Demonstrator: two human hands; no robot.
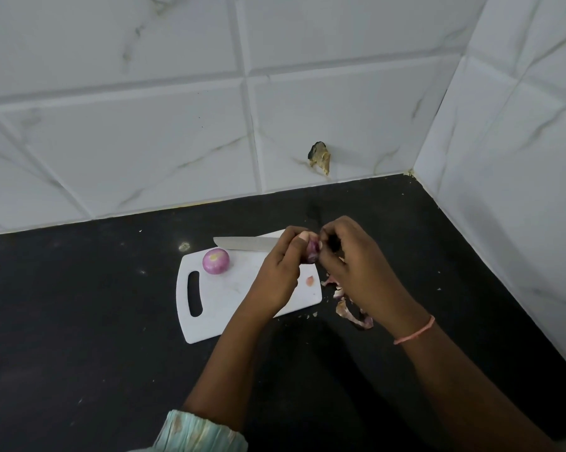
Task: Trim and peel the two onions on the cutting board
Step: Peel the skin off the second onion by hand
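Note:
A white cutting board with a handle slot lies on the black counter. One purple onion, cut face up, sits on the board's far left part. The second onion is held above the board's far right corner, mostly hidden by fingers. My left hand grips it from the left. My right hand pinches at its top right side, fingers curled. A knife lies along the board's far edge, blade pointing left, its handle hidden behind my hands. A small pink scrap lies on the board.
Onion peels lie on the black counter just right of the board, partly under my right wrist. White tiled walls close the back and right sides. A brown chipped patch marks the back wall.

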